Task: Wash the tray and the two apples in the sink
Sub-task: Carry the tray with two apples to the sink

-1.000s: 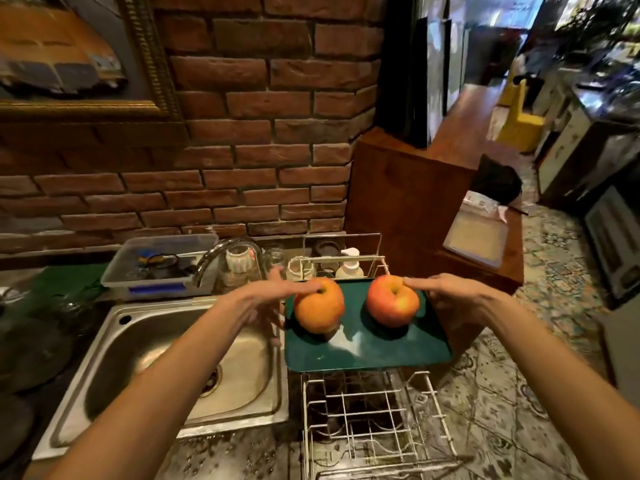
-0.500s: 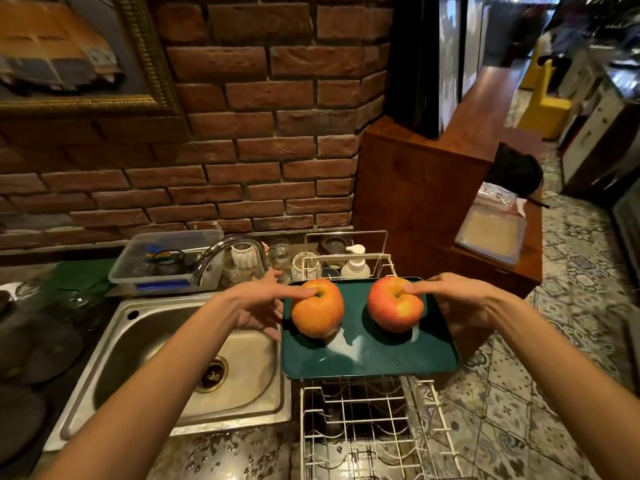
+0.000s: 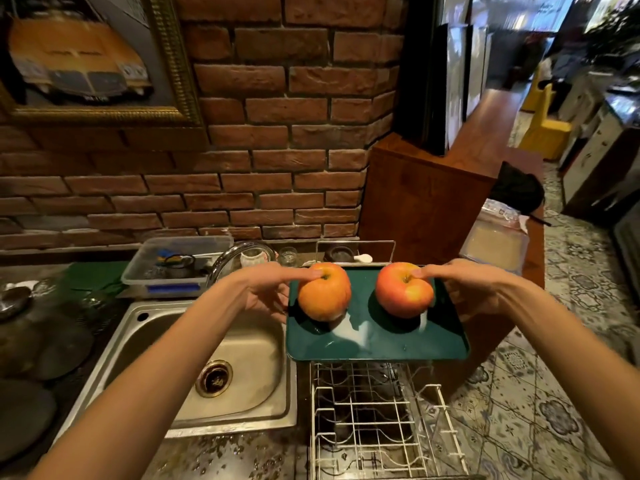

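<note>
A dark green tray hangs level above the wire dish rack, just right of the steel sink. Two apples stand on it, an orange one on the left and a redder one on the right. My left hand grips the tray's left edge, with one digit lying across the top of the orange apple. On the opposite edge my right hand grips the tray the same way and touches the red apple's top. The fingers below the tray are hidden.
A curved faucet rises behind the sink, beside a clear plastic tub of utensils. A brick wall stands behind it. A wooden cabinet stands close on the right, over a tiled floor. Dark pans lie at the far left.
Both hands keep the same hold on the tray and apples. The tray has shifted only slightly against the sink and rack, and the view has tilted a little.
</note>
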